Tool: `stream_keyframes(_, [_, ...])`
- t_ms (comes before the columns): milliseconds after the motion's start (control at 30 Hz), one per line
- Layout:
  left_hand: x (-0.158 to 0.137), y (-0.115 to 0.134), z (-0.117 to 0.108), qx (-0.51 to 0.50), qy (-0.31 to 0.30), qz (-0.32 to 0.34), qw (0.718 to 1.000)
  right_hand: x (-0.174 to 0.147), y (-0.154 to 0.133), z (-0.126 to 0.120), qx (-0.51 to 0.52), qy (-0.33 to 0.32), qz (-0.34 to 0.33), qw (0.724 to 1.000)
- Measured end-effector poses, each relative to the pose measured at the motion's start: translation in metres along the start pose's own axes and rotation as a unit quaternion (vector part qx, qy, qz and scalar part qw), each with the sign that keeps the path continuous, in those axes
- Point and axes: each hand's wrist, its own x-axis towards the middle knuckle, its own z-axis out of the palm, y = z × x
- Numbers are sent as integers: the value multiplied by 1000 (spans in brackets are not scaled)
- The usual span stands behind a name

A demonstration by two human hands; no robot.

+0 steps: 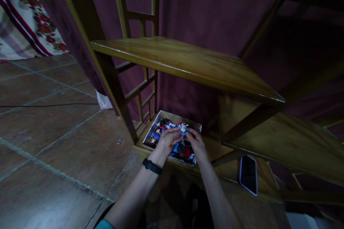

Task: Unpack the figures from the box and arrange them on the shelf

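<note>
Both my hands hold a small figurine (184, 128), blue with a pale face and a bit of red on top, over a shallow cardboard box (149, 134). My left hand (170, 139), with a dark band at the wrist, pinches its left side. On its right side, the fingers of my right hand (195, 139) are closed. In the box lie several small colourful figurines (156, 135), many partly hidden by my hands. Nearer the front of the box, blue, black and red pieces (181, 150) show between my forearms.
The box stands on the low shelf of a wooden rack (138, 146). A higher wooden shelf (172, 55) juts out above it. At the right, a phone with a light purple edge (248, 174) rests on the lower board. A cable (53, 105) crosses the tiled floor.
</note>
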Motion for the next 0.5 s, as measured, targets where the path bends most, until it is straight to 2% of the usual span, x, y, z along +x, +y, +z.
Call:
stream_keyframes(167, [1, -5, 2, 32, 7, 48, 998, 2, -2, 0, -21, -7, -9, 1000])
stream_keyframes(333, [2, -10, 4, 76, -23, 106, 991, 5, -5, -2, -12, -7, -28, 1000])
stream_keyframes(500, [-1, -8, 4, 67, -7, 89, 994, 9, -6, -10, -16, -34, -19, 999])
